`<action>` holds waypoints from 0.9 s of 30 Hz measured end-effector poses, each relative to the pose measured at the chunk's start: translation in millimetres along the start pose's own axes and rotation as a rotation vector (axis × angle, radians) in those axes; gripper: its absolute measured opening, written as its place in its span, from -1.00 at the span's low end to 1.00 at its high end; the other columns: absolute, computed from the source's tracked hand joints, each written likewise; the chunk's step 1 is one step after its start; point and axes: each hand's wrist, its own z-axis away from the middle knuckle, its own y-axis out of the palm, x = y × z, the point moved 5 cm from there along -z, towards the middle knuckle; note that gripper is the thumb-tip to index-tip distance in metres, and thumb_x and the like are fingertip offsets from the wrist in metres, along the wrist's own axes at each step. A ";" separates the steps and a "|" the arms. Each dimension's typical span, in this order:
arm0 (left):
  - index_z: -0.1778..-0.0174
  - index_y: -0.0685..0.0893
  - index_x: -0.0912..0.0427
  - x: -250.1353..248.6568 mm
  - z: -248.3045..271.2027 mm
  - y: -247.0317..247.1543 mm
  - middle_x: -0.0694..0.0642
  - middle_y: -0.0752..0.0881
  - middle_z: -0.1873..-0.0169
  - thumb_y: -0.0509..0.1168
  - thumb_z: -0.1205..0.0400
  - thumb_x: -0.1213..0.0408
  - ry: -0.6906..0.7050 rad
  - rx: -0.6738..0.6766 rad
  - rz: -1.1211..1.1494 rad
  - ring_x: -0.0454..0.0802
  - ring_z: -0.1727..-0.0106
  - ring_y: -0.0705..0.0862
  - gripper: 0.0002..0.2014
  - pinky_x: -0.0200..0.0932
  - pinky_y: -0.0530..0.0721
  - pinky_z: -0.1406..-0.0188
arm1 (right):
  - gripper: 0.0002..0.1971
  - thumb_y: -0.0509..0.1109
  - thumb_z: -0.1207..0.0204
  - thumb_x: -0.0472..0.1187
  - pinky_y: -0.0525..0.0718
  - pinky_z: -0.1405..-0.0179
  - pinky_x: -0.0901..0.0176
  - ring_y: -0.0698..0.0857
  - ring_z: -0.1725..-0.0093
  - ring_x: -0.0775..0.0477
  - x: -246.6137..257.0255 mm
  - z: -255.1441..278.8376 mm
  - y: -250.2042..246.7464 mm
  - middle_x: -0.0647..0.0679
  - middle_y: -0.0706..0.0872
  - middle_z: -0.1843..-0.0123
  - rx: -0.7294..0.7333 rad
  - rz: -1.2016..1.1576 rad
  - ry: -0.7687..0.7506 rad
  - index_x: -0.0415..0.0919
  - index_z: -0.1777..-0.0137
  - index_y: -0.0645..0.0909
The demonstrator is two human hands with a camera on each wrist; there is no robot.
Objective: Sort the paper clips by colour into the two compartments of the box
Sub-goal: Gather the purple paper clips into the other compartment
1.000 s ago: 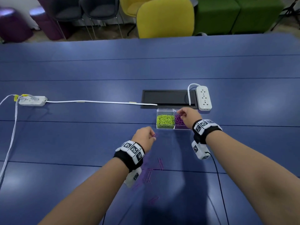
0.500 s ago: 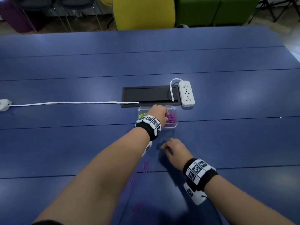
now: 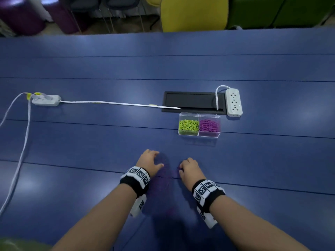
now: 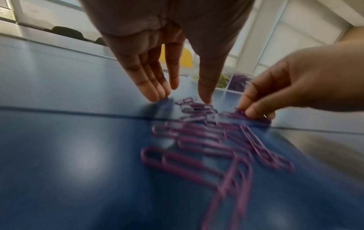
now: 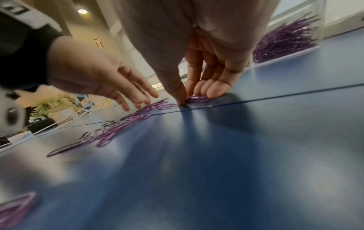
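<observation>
A clear two-compartment box [image 3: 199, 135] stands on the blue table, with green paper clips [image 3: 188, 125] in its left half and purple paper clips [image 3: 209, 125] in its right. Several loose purple clips [image 4: 197, 137] lie scattered on the table nearer me, between my hands. My left hand [image 4: 183, 96] is open, its straight fingertips [image 4: 157, 96] touching the table at the far edge of the pile. My right hand [image 5: 189, 98] pinches a few purple clips [image 5: 199, 98] against the table between thumb and fingers. In the head view the left hand [image 3: 150, 163] and right hand [image 3: 188, 169] sit close together.
Just behind the box is a black cable hatch [image 3: 192, 101] and beside it a white power strip [image 3: 234, 102]. A second power strip [image 3: 46, 100] with white cords lies far left. Chairs, one of them yellow [image 3: 194, 13], stand beyond the table's far edge.
Each hand has in turn been at the box, first the right, then the left. Both are now back at the loose purple clips near me, the right one pinching some.
</observation>
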 end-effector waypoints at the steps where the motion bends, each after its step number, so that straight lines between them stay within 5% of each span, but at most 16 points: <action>1: -0.42 0.52 0.15 5.0 7.5 8.1 0.12 0.55 -0.22 0.50 -0.45 0.09 0.014 0.030 0.008 0.04 -0.25 0.59 -0.38 -0.15 0.47 -0.37 | -0.78 0.24 -0.55 -0.26 0.41 -0.33 0.11 0.43 -0.30 -0.20 0.2 -0.2 1.0 -0.19 0.51 -0.20 -0.008 0.010 0.006 -0.29 -0.14 0.57; 5: -0.52 0.42 0.14 6.4 21.8 26.4 0.10 0.44 -0.23 0.46 -0.50 0.08 0.080 0.024 -0.047 0.03 -0.30 0.49 -0.33 -0.19 0.43 -0.41 | -0.81 0.33 -0.46 -0.29 0.51 -0.23 0.09 0.52 -0.17 -0.22 7.9 3.3 -1.7 -0.22 0.57 -0.09 0.014 0.155 -0.016 -0.33 -0.04 0.60; 8: -0.46 0.48 0.07 1.5 23.8 29.4 0.05 0.45 -0.24 0.37 -0.58 0.08 0.082 0.004 -0.074 0.01 -0.33 0.49 -0.49 -0.06 0.54 -0.32 | -0.73 0.64 0.00 -0.36 0.71 0.27 0.11 0.63 0.31 -0.17 9.8 4.4 1.1 -0.15 0.62 0.32 0.043 0.267 -0.090 -0.25 0.35 0.62; 12: -0.31 0.55 0.07 -7.3 22.9 24.8 0.04 0.48 -0.22 0.26 -0.66 0.08 0.095 -0.028 -0.139 0.01 -0.31 0.49 -0.67 0.02 0.63 -0.12 | -0.76 0.21 -0.59 -0.29 0.50 -0.27 0.02 0.50 -0.19 -0.24 11.7 1.8 0.7 -0.21 0.53 -0.17 0.060 0.281 -0.124 -0.30 -0.20 0.54; 14: -0.29 0.54 0.10 -10.8 22.2 24.5 0.07 0.48 -0.22 0.20 -0.69 0.08 0.116 -0.040 -0.186 0.04 -0.30 0.49 -0.70 0.01 0.62 -0.07 | -0.67 0.20 -0.63 -0.13 0.43 -0.36 0.05 0.41 -0.31 -0.20 11.9 1.0 0.5 -0.19 0.46 -0.27 0.054 0.276 -0.100 -0.29 -0.31 0.48; 18: -0.27 0.49 0.22 -17.3 17.5 25.3 0.15 0.46 -0.25 0.14 -0.73 0.15 0.183 -0.033 -0.279 0.10 -0.32 0.46 -0.72 -0.03 0.57 -0.11 | -0.64 0.26 -0.62 -0.10 0.40 -0.35 0.11 0.40 -0.33 -0.19 15.2 3.6 8.0 -0.19 0.43 -0.29 0.094 0.323 -0.123 -0.31 -0.31 0.47; 24: -0.24 0.45 0.31 -17.8 10.2 30.6 0.23 0.47 -0.24 0.17 -0.68 0.43 0.198 0.024 -0.361 0.17 -0.29 0.46 -0.78 0.00 0.60 -0.11 | -0.76 0.15 -0.56 -0.40 0.45 -0.31 0.06 0.48 -0.25 -0.24 13.3 0.0 13.4 -0.26 0.52 -0.21 0.058 0.280 -0.109 -0.35 -0.18 0.52; 27: -0.20 0.48 0.28 -14.9 10.9 21.2 0.22 0.51 -0.21 0.12 -0.71 0.36 0.158 0.039 -0.217 0.18 -0.25 0.51 -0.82 0.04 0.58 -0.13 | -0.76 0.17 -0.53 -0.39 0.47 -0.29 -0.02 0.50 -0.21 -0.27 13.0 -4.1 11.7 -0.30 0.54 -0.16 0.043 0.257 -0.105 -0.38 -0.14 0.55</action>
